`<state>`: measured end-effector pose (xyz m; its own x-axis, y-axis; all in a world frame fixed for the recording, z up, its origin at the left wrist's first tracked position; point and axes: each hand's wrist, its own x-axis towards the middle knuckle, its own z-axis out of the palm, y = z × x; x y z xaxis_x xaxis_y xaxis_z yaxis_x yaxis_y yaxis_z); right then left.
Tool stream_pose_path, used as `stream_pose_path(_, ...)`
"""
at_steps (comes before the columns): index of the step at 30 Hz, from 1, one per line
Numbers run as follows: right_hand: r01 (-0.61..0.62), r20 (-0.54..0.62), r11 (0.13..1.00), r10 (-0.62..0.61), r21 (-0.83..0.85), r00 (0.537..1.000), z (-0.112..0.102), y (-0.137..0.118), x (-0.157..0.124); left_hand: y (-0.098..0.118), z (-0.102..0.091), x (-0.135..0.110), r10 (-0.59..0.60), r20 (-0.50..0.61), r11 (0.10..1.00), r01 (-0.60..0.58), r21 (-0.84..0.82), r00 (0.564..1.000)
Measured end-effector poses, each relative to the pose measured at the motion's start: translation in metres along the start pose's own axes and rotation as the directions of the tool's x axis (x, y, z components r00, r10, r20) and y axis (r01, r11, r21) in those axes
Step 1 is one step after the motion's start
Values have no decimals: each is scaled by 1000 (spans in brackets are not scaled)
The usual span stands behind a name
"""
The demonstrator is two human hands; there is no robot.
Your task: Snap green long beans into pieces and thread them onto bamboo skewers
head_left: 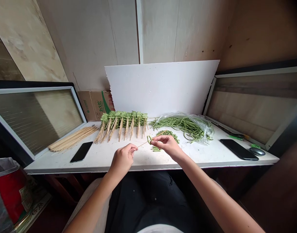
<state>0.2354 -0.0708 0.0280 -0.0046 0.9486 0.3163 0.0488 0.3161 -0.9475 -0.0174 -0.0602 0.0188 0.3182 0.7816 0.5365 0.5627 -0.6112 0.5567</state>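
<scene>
My left hand [123, 158] is closed in a pinch on the near end of a thin bamboo skewer [143, 144] that points up and to the right. My right hand [167, 144] is closed on a short piece of green bean [149, 139] threaded on the skewer. Just beyond my right hand lies a small pile of cut bean pieces [168, 133] on the white table [102, 158]. Finished bean skewers [124, 123] lie in a row at the back.
A bundle of bare skewers [72, 139] lies at the left, with a black phone [82, 151] beside it. Long beans in a plastic bag [187, 126] are at the right, then another phone [238, 149] and a small round object [257, 151]. A white board [163, 87] leans behind.
</scene>
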Motion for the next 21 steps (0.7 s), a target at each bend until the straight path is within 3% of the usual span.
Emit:
stream_pose_path(10,-12,76,1000,12,1,997,-2,1,1,-6,1,1,1,32,1000,-1,-17,999)
stream_pose_path(14,86,155,979,-57,-186,986,-22,-2,7,-13,2,4,-18,33,1000,19,-24,999)
stream_pose_path(18,157,146,850,-95,-504,985,-46,24,18,-19,6,4,-25,34,1000,25,-15,999)
stream_pose_path(21,150,132,653,-77,-742,988,-53,55,23,-20,8,4,-19,37,1000,20,-14,999)
